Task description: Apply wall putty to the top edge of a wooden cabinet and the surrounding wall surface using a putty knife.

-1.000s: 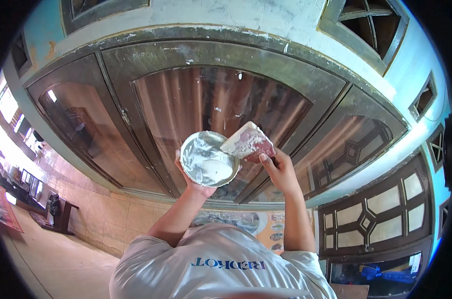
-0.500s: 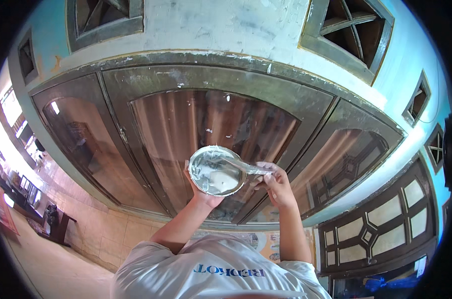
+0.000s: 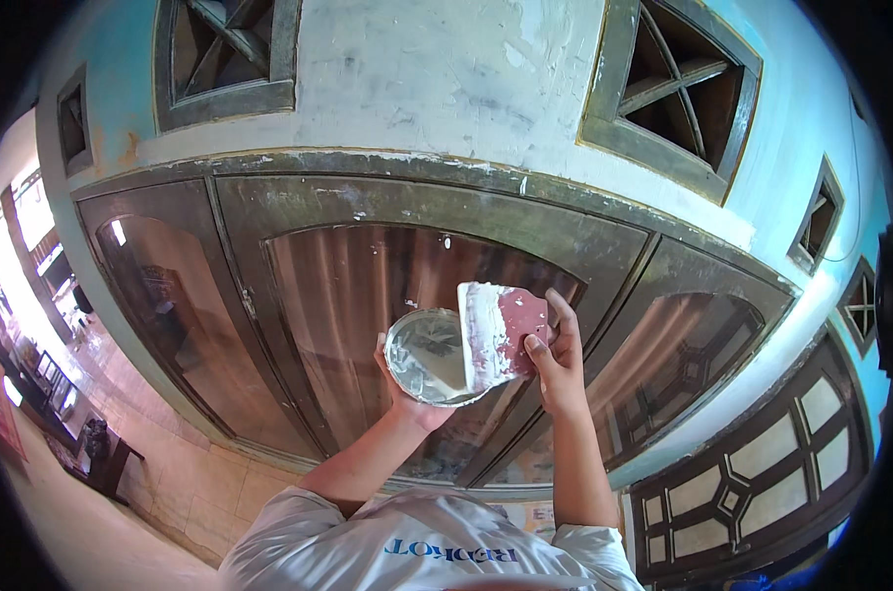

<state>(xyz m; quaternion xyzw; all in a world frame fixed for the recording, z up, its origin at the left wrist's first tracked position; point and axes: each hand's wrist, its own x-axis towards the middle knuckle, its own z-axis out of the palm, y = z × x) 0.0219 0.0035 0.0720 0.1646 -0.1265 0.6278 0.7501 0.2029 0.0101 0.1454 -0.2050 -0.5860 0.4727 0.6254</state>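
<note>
My left hand [image 3: 404, 394] holds up a round metal bowl [image 3: 422, 357] smeared inside with white putty. My right hand [image 3: 557, 357] grips a reddish flat scraper [image 3: 506, 330] just right of the bowl. The blade overlaps the bowl's right rim and carries a band of white putty along its left edge. Both hands are raised in front of a dark wooden window frame [image 3: 387, 197] with brownish glass panes [image 3: 348, 286].
Above the frame runs a wall with a patchy white filled area [image 3: 437, 79] and light blue paint, set with dark vent openings [image 3: 225, 49] [image 3: 673, 89]. More panelled windows [image 3: 762, 492] stand at the lower right. A tiled floor with furniture [image 3: 102, 453] lies at the lower left.
The scraper went from beside the bowl into it, then came out with putty on its edge. Both hands rose slightly and the view tilted up toward the wall.
</note>
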